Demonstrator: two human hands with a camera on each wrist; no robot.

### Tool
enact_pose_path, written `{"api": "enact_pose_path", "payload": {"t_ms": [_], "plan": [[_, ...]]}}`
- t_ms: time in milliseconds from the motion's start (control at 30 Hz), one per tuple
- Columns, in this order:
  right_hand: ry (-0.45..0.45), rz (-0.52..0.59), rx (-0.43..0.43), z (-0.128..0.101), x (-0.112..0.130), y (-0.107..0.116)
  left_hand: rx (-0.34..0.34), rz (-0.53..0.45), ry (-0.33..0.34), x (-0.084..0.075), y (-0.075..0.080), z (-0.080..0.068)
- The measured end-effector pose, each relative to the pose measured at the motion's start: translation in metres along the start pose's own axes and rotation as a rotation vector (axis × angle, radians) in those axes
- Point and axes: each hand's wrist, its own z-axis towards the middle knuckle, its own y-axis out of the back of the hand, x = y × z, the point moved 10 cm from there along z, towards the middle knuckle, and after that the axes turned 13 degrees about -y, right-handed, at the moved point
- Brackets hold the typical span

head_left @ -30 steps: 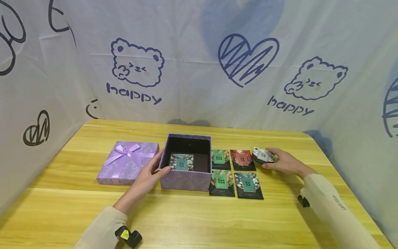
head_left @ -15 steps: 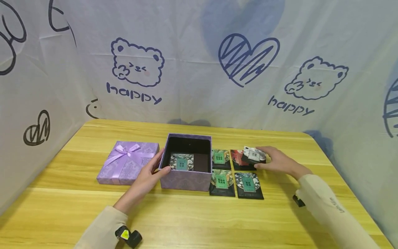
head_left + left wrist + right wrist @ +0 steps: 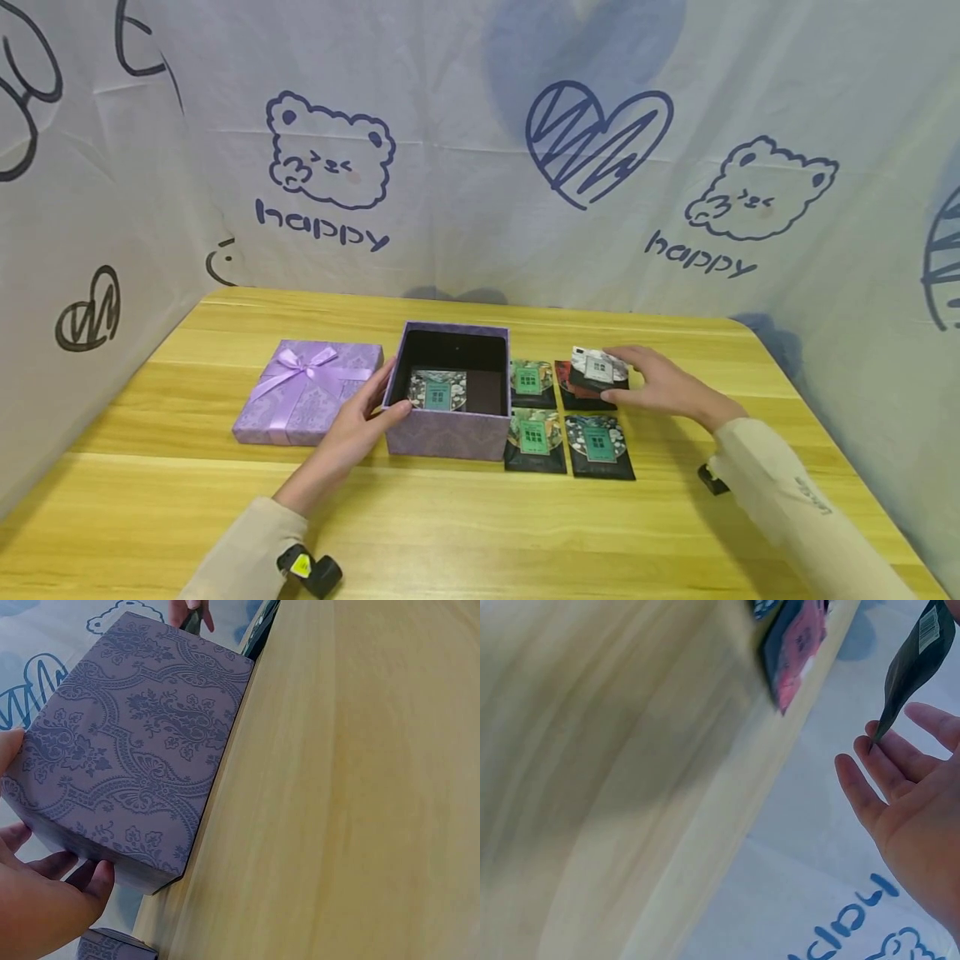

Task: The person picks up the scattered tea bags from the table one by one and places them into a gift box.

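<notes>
Purple damask-patterned cardboard box [image 3: 453, 392] is sitting open mid-table, the left hand [image 3: 358, 421] bracing its 9 o'clock wall with relaxed fingers. At 3 o'clock, the right hand [image 3: 660, 385] is pinching a black-and-white foil sachet [image 3: 597, 369] just above the red sachet [image 3: 799, 641]. Held only by its edge, the sachet could slip and scatter the laid-out packets.

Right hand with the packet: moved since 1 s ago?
Yes. The right hand has carried the white-label packet leftward, toward the open purple box; it now hangs over the red packet lying on the table.
</notes>
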Motion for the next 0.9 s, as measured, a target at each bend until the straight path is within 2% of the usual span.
{"api": "enact_pose_path", "payload": {"t_ms": [333, 900], "plan": [[0.02, -0.027, 0.023, 0.001, 0.028, 0.008, 0.001, 0.003, -0.01, -0.002, 0.0, 0.0], [0.152, -0.068, 0.053, 0.004, 0.093, 0.027, 0.004, 0.008, -0.028, -0.003, 0.0, 0.001]]}}
